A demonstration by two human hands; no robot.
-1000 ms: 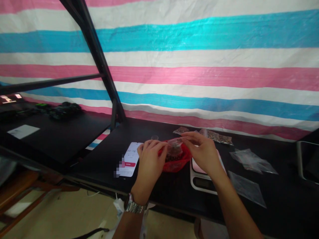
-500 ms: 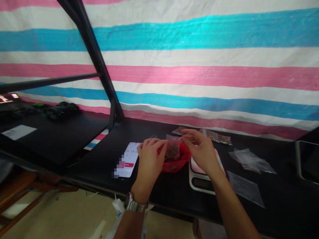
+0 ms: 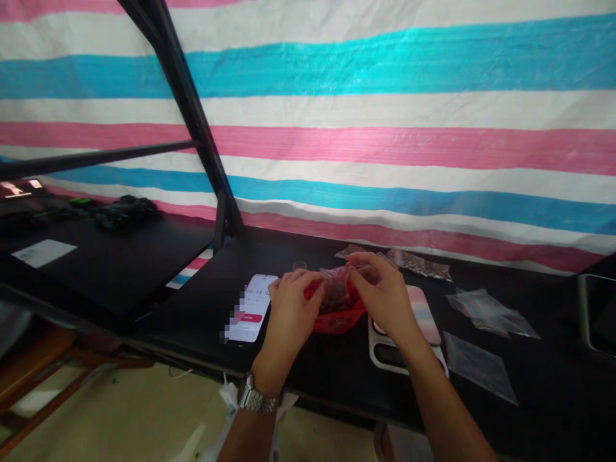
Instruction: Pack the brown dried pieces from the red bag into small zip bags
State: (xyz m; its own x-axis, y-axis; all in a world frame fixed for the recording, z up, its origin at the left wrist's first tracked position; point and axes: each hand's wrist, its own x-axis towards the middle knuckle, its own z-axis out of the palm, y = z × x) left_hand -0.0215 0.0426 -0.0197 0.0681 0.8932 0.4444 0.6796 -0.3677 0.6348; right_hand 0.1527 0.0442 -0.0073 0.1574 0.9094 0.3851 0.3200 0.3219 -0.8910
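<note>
Left hand [image 3: 294,301] and right hand [image 3: 378,289] — fingertips pinching the upper edge of a small transparent plastic bag [image 3: 335,287] of brown pieces | Bag: between the hands, at the opening of a red plastic basket [image 3: 339,323] | Just beside right hand: white rectangular digital scale [image 3: 423,316] | Left of left hand: flat rectangular phone [image 3: 254,305], white screen lit

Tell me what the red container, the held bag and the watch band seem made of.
Red container: probably plastic, judging by its even colour and slight sheen. Held bag: likely thin plastic film, see-through with bright highlights. Watch band: looks like polished metal, with silvery, glinting links.
</note>
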